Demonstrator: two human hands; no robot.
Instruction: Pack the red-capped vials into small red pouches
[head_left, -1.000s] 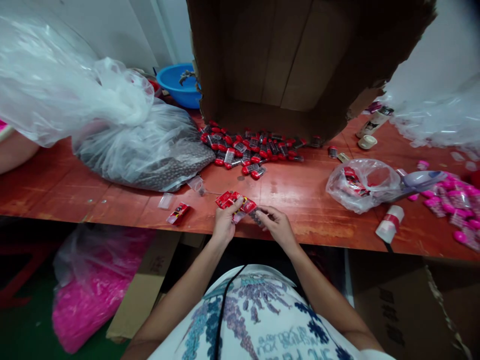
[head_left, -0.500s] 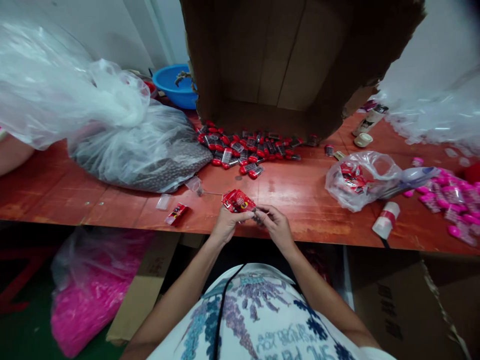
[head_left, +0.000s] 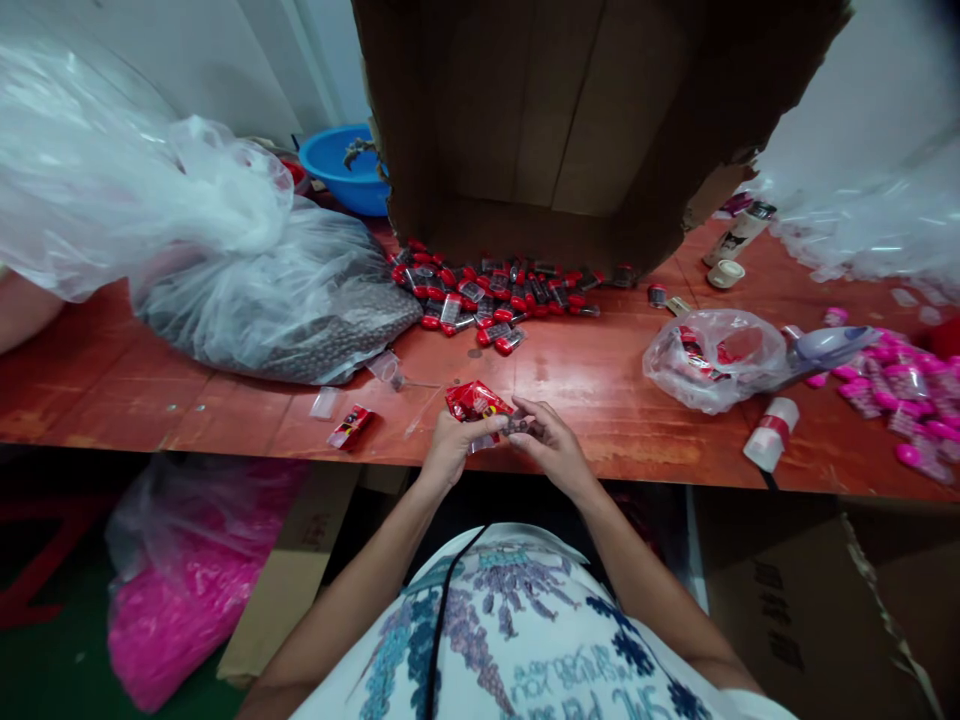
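My left hand [head_left: 452, 447] is closed around a red printed wrapper [head_left: 472, 400] near the table's front edge, its thumb pointing right. A small clear container with dark beads [head_left: 516, 424] lies between the two hands. My right hand [head_left: 553, 446] pinches its right end, while my left thumb touches the other end. Left of my hands lies a small red printed packet [head_left: 351, 427], beside a clear plastic piece [head_left: 325, 403]. Beyond my hands is a pile of red-capped clear containers with dark contents [head_left: 495, 295].
A large cardboard box [head_left: 570, 120] opens toward me behind the pile. A clear bag of dark beads [head_left: 300, 310] fills the left side. To the right are a plastic bag with red wrappers [head_left: 701, 360], a white roll [head_left: 772, 435] and pink-capped containers [head_left: 907, 390].
The beaded container shows more clearly between my hands, and my right fingers have shifted on it. The red wrapper sits slightly differently in my left hand. The view has shifted slightly.
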